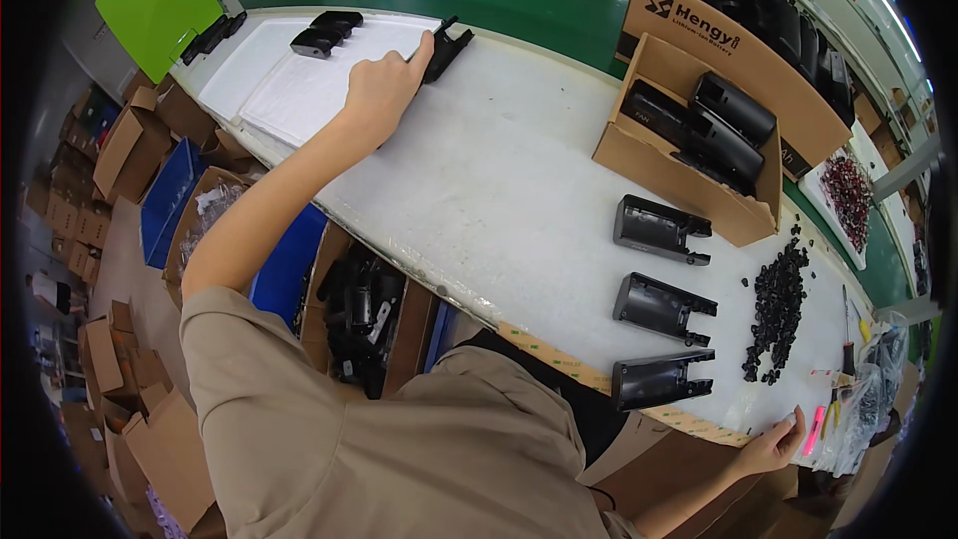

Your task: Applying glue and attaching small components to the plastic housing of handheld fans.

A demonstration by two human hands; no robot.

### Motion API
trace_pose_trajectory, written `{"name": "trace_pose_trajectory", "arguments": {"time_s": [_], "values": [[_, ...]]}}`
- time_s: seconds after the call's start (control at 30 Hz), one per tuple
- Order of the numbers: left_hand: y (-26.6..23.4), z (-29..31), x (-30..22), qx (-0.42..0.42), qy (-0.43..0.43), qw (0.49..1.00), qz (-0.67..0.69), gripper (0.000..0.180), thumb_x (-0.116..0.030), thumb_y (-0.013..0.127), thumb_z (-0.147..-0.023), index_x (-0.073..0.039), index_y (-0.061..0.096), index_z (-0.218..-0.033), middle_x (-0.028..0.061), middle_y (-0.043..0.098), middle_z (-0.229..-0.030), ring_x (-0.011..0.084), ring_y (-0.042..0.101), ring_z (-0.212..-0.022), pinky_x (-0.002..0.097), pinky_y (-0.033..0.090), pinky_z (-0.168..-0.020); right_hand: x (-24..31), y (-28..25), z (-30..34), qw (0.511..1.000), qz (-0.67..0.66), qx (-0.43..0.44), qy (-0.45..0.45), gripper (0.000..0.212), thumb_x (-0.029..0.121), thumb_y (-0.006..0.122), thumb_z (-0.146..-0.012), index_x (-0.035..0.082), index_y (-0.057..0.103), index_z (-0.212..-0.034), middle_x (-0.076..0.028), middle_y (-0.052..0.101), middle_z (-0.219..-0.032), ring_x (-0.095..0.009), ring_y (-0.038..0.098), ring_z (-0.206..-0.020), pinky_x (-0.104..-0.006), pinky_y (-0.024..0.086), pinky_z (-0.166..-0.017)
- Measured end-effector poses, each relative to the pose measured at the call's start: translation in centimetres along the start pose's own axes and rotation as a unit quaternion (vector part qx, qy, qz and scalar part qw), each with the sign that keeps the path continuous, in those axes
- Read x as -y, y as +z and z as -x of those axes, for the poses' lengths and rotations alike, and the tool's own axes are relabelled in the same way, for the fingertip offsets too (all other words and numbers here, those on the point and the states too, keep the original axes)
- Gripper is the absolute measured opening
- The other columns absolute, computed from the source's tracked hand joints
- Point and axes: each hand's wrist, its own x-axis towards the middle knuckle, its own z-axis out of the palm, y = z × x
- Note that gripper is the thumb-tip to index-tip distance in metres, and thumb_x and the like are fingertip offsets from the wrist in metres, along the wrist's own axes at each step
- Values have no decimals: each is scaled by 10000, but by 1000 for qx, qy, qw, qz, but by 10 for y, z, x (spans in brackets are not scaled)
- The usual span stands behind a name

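The person is stretching the left hand (377,90) far across the white table (499,190), and its fingers (424,48) are touching a black plastic part (447,46) that is lying beside a white foam sheet (319,80). The right hand (773,447) is resting on the near edge of the table, just beside a pink marker (814,430). Three black housings (659,304) are lying in a row in front of the person, near a pile of small black pieces (776,309). An open cardboard box (689,155) with more black parts is standing behind them.
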Motion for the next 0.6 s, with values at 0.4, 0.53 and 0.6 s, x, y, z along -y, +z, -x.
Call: {"name": "trace_pose_trajectory", "arguments": {"time_s": [0.4,0.53,0.6], "values": [[-22,65,-10,-159,-63,958,230,764,-151,681,-644,-97,365,-1338,105,526,-964,278,521,-919,390,402,-782,-2,-4,0,1000,-5,6,28,204,60,492,-867,-4,627,-1005,31,453,-691,-51,279,-538,-214,226,-451],[-43,71,-52,-275,101,908,301,550,-184,673,-655,-83,540,-1179,101,522,-1031,266,505,-1011,415,350,-889,6,-5,2,999,21,-16,23,212,36,478,-856,-10,623,-1005,29,471,-708,-55,286,-544,-217,235,-460],[-61,71,-78,-331,192,869,315,458,-199,675,-654,-106,598,-1096,84,534,-1025,246,519,-1022,431,360,-888,-9,-8,1,999,37,7,4,232,4,468,-833,-14,621,-1006,17,522,-758,-64,320,-560,-221,269,-474]]}}
